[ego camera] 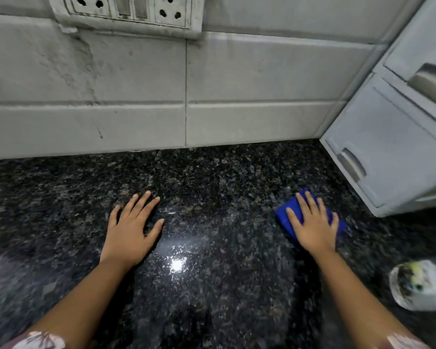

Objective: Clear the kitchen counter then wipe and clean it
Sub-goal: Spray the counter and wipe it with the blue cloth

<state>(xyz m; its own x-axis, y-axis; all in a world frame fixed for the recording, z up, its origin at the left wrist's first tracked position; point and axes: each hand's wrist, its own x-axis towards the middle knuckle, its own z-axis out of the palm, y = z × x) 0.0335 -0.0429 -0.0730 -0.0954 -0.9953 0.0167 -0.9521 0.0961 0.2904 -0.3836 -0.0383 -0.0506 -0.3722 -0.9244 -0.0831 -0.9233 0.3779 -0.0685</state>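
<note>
Past patterned sleeves (39, 340), the left hand (132, 230) is spread on the speckled table (212, 298); a blue cloth (283, 219) is pressed under the flat right hand (312, 227).

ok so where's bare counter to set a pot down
Bare counter lies between the left hand and the right hand pressing the blue cloth, and along the tiled wall. Crowded on the right: drawer unit, plastic bag.

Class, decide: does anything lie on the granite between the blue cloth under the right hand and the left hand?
Nothing visible does. The granite counter between the blue cloth and the left hand is bare; the right hand presses flat on the cloth. The plastic bag lies off to the right.
</note>
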